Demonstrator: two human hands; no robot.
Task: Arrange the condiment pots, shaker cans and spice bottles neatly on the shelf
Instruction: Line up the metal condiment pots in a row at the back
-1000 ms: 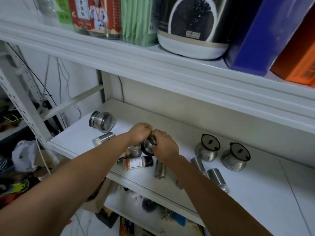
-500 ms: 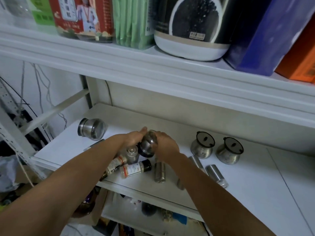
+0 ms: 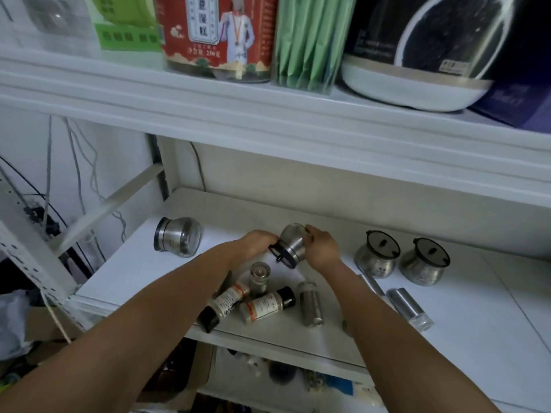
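Holding the condiment pot (image 3: 293, 242) tilted above the shelf's (image 3: 477, 338) middle, I grip its lid end with my left hand (image 3: 256, 244) and wrap my right hand (image 3: 323, 248) round its far base. Polished steel probably feels light but slippery, so clasping the wide belly seems safest.

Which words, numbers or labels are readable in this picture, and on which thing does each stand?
None reads clearly.
Red can: Chinese characters, blurred.
Green box: white print, blurred.
Black package: small label, blurred.
Spice bottles: label print too small.
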